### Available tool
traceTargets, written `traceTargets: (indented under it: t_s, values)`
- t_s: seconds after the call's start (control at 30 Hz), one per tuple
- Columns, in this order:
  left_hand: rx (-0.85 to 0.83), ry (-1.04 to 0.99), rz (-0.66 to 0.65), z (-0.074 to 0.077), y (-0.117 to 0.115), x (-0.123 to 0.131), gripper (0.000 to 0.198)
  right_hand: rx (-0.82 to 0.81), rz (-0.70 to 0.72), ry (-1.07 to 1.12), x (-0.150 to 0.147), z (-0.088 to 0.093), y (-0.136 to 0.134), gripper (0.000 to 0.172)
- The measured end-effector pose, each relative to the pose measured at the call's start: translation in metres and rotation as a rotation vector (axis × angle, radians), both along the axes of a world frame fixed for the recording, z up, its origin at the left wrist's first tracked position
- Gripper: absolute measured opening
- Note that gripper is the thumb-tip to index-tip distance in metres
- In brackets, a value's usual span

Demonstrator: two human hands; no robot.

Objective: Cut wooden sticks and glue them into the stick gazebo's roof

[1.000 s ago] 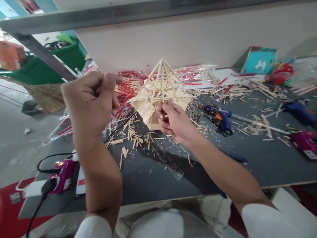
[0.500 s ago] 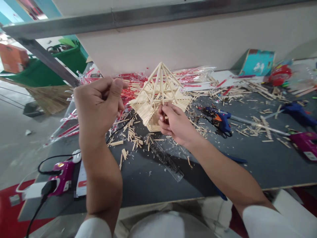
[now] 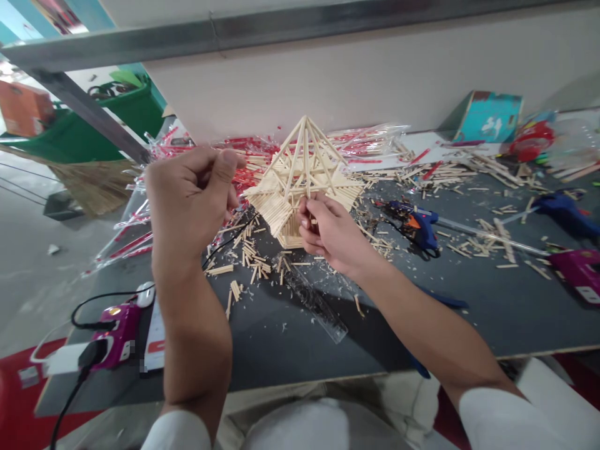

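A model building of thin wooden sticks (image 3: pixel 307 178), with a pointed open-frame roof and slatted lower eaves, stands upright on the dark table. My right hand (image 3: pixel 330 237) is in front of its right side, thumb and fingers pinched together close to the eaves. Whatever lies between those fingertips is too small to make out. Raised to the left of the model, apart from it, my left hand (image 3: pixel 190 194) is closed with the thumb against the bent forefinger. Its fingers hide anything they may hold. A clear ruler (image 3: pixel 319 306) lies in front of the model.
Cut stick pieces (image 3: pixel 253 259) litter the table. Red-and-clear plastic packets (image 3: pixel 370 144) lie behind the model. On the right are a blue glue gun (image 3: pixel 424 230), another blue glue gun (image 3: pixel 567 212) and a purple power strip (image 3: pixel 579 275). Another purple power strip (image 3: pixel 117 334) with cables sits front left.
My left hand has shifted very slightly to the right, still closed. My right hand and the stick model stay nearly in the same place.
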State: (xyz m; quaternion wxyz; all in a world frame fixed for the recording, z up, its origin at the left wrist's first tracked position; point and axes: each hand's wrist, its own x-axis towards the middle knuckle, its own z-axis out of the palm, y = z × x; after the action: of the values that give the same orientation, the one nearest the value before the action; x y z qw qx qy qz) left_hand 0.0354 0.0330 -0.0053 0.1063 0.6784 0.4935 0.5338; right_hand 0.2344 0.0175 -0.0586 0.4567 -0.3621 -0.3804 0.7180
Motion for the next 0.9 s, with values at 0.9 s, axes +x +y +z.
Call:
traceTargets:
  t_s: [0.9]
  values:
    - [-0.056, 0.061, -0.023, -0.0027, 0.0, 0.0011, 0.028, 0.0, -0.001, -0.014, -0.0001, -0.001, 0.0006, 0.019]
